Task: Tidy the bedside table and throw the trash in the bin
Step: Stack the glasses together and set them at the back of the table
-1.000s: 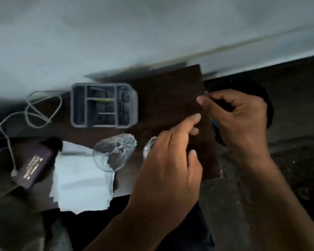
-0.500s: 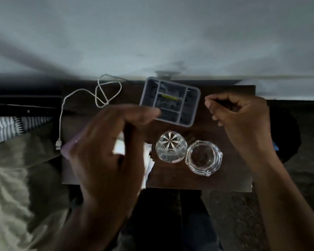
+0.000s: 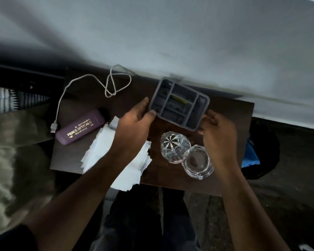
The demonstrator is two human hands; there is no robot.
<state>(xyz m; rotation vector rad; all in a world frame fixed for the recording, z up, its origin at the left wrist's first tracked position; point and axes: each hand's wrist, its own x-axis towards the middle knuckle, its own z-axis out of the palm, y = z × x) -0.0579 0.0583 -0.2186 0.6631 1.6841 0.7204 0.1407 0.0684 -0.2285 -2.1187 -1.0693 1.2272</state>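
Note:
A grey compartment tray (image 3: 179, 103) lies at the back of the dark wooden bedside table (image 3: 230, 113). My left hand (image 3: 134, 124) grips its near-left corner, thumb on the rim. At the tray's near-right corner, my right hand (image 3: 218, 134) has its fingers on the edge. White torn paper tissues (image 3: 105, 147) lie under my left forearm. A purple spectacle case (image 3: 80, 128) rests at the left, with a white USB cable (image 3: 91, 84) behind it. A black bin (image 3: 263, 151) with a blue item inside stands on the floor to the right of the table.
A cut-glass tumbler (image 3: 175, 148) and a glass jar (image 3: 198, 164) stand side by side near the table's front edge, just below my right hand. A bed with striped and olive bedding (image 3: 16, 124) borders the left. A white wall runs behind the table.
Both hands have moved onto the grey tray: the left from in front of the tissues to the tray's left corner, the right down to its right corner. The camera view shifted.

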